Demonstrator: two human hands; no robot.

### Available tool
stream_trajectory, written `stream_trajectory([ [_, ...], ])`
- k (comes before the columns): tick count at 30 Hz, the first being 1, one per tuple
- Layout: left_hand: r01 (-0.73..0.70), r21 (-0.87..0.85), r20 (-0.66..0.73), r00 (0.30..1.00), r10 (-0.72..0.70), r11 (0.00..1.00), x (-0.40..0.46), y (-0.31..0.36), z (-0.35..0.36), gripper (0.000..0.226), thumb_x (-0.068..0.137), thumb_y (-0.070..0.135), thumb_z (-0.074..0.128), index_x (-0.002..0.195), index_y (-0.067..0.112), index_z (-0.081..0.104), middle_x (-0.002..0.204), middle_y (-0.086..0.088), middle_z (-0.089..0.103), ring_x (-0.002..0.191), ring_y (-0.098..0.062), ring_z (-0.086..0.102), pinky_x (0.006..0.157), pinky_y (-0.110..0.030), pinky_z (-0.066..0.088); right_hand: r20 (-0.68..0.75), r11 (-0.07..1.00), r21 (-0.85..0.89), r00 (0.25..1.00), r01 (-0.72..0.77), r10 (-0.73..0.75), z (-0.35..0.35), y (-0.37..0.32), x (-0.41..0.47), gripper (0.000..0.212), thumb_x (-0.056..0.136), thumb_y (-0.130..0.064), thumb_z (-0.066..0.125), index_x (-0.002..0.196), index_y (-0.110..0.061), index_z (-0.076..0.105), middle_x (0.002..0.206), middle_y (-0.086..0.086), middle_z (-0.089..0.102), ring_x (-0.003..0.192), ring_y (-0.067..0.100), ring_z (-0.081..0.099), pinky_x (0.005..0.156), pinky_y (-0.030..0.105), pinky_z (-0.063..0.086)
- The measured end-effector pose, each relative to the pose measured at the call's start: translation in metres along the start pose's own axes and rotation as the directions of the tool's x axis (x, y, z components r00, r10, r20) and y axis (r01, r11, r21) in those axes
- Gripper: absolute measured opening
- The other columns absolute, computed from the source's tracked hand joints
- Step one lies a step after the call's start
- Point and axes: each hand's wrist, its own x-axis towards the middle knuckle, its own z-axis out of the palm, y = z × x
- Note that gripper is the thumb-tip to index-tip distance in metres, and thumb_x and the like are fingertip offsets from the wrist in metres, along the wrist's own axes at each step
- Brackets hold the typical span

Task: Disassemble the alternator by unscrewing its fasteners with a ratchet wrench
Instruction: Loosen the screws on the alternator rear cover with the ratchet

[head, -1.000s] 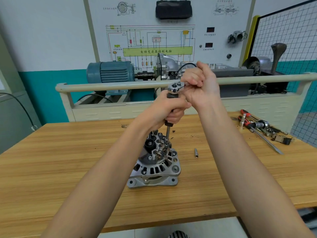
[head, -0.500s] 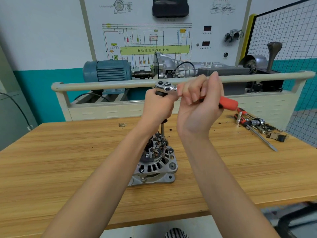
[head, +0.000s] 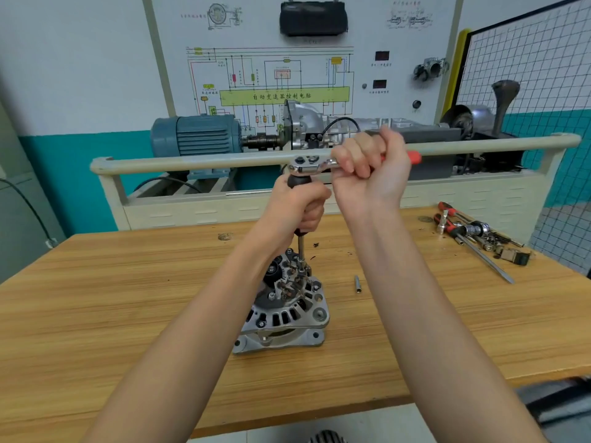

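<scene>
A silver alternator [head: 287, 308] stands on the wooden table [head: 128, 314], its open rear end facing up. A vertical extension driver [head: 301, 247] with a black grip rises from a fastener on top of it. My left hand [head: 302, 206] is closed around that black grip. A chrome ratchet wrench [head: 311, 164] with a red handle sits on the top of the driver, its handle pointing right. My right hand [head: 372, 167] is wrapped around the handle, and the red end [head: 415, 157] sticks out past my fist.
A small loose socket [head: 358, 283] lies on the table right of the alternator. Screwdrivers and small parts [head: 473, 238] are piled at the far right. A cream rail [head: 192, 163] and a training bench with a blue motor [head: 195, 140] stand behind the table.
My right hand has closed fully on the wrench handle and the handle has swung, from hidden behind the fist to pointing right. The left hand stays on the driver grip.
</scene>
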Motion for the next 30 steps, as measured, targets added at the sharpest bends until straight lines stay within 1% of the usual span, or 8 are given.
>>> stream_trajectory([
  [4,-0.056,0.048,-0.306,0.95,0.069,0.997,0.0,-0.006,0.011,0.052,0.085,-0.009,0.049,0.044,0.019,0.033,0.036,0.007,0.026,0.031,-0.009,0.019,0.038,-0.014,0.018,0.194,0.907,-0.184,0.919,0.379,-0.344,0.0,0.023,-0.038,0.047,0.1,-0.014,0.032,0.054,-0.016,0.036,0.043,-0.005,0.03,0.04,0.01,0.024,0.046,0.025,0.029],
  [7,-0.042,0.083,-0.313,0.947,0.066,0.996,-0.002,-0.005,0.008,0.04,0.079,-0.003,0.057,0.049,0.015,0.037,0.038,0.005,0.03,0.034,-0.011,0.024,0.04,-0.018,0.02,0.226,0.892,-0.186,0.902,0.411,-0.368,-0.001,0.024,-0.039,0.043,0.1,-0.014,0.033,0.057,-0.017,0.034,0.044,-0.005,0.03,0.04,0.01,0.025,0.046,0.025,0.03],
  [12,-0.163,0.209,0.068,0.986,0.152,0.964,-0.003,0.004,-0.013,0.013,0.069,0.003,0.066,0.062,0.009,0.055,0.051,-0.004,0.056,0.048,-0.019,0.055,0.057,-0.028,0.05,0.017,0.997,-0.016,0.997,-0.075,0.075,0.003,-0.001,0.001,0.056,0.1,-0.015,0.033,0.044,-0.017,0.036,0.036,-0.007,0.025,0.029,0.007,0.021,0.035,0.019,0.022],
  [15,-0.136,0.043,0.288,0.95,0.118,0.99,0.0,0.004,-0.011,0.024,0.073,0.011,0.066,0.053,0.015,0.054,0.042,0.001,0.047,0.036,-0.016,0.043,0.046,-0.023,0.041,0.001,0.903,0.127,0.91,-0.411,0.414,0.002,-0.007,0.024,0.057,0.101,-0.02,0.033,0.045,-0.012,0.034,0.034,-0.004,0.027,0.033,0.005,0.012,0.033,0.019,0.021],
  [17,-0.059,-0.013,0.365,0.929,0.059,0.998,0.003,0.004,-0.007,0.031,0.073,0.013,0.063,0.046,0.018,0.049,0.037,0.006,0.037,0.03,-0.009,0.029,0.039,-0.016,0.029,0.024,0.868,0.148,0.88,-0.473,0.475,0.0,-0.008,0.027,0.058,0.101,-0.022,0.033,0.044,-0.012,0.034,0.033,-0.003,0.028,0.035,0.004,0.01,0.033,0.019,0.022],
  [22,-0.054,-0.051,0.131,0.989,0.061,0.997,0.002,0.001,-0.004,0.036,0.071,0.004,0.056,0.044,0.021,0.039,0.036,0.008,0.029,0.029,-0.005,0.019,0.038,-0.01,0.02,-0.001,0.999,0.033,1.0,-0.031,0.031,-0.002,-0.002,0.002,0.047,0.101,-0.015,0.034,0.054,-0.017,0.029,0.038,-0.006,0.024,0.03,0.008,0.02,0.033,0.021,0.023],
  [27,-0.09,0.065,-0.32,0.941,0.106,0.994,0.003,-0.001,0.01,0.043,0.088,-0.006,0.048,0.053,0.015,0.034,0.037,0.01,0.031,0.032,-0.006,0.022,0.038,-0.014,0.018,0.286,0.803,-0.265,0.839,0.534,-0.463,-0.001,0.03,-0.044,0.032,0.096,-0.012,0.036,0.065,-0.016,0.036,0.047,-0.004,0.035,0.043,0.011,0.031,0.051,0.029,0.032],
  [30,-0.087,0.113,-0.363,0.924,0.123,0.99,0.0,0.0,0.008,0.04,0.087,-0.005,0.051,0.054,0.013,0.039,0.037,0.01,0.035,0.033,-0.007,0.026,0.038,-0.016,0.021,0.336,0.783,-0.281,0.821,0.555,-0.462,0.0,0.034,-0.043,0.035,0.095,-0.01,0.036,0.061,-0.015,0.039,0.046,-0.004,0.036,0.042,0.011,0.033,0.052,0.029,0.034],
])
